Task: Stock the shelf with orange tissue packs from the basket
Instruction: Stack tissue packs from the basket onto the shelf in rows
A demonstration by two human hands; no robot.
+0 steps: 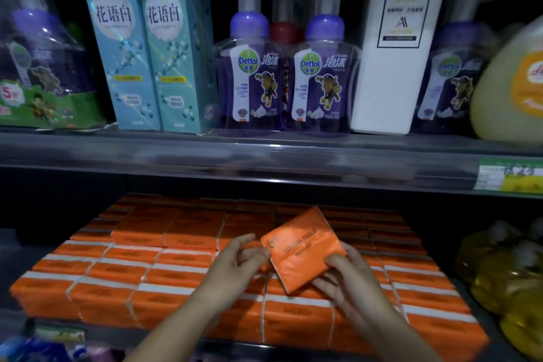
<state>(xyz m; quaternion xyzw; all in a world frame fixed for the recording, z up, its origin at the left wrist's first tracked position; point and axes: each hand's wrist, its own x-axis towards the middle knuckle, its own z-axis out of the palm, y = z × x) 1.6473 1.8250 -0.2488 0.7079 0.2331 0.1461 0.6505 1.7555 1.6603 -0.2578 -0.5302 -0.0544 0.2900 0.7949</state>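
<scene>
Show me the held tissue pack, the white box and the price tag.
held tissue pack [302, 250]: head view, its printed face.
white box [388, 82]: head view, front below its label.
price tag [508, 176]: head view, its centre.

Looked forward and slightly down from the head, close against the shelving; caught upper shelf across mid-frame, stacked tissue packs below.

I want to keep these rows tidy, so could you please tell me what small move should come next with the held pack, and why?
Probably lower the tilted pack flat onto the stacked packs directly beneath it. The left hand and right hand hold it just above them, and it is not yet set down.
</scene>
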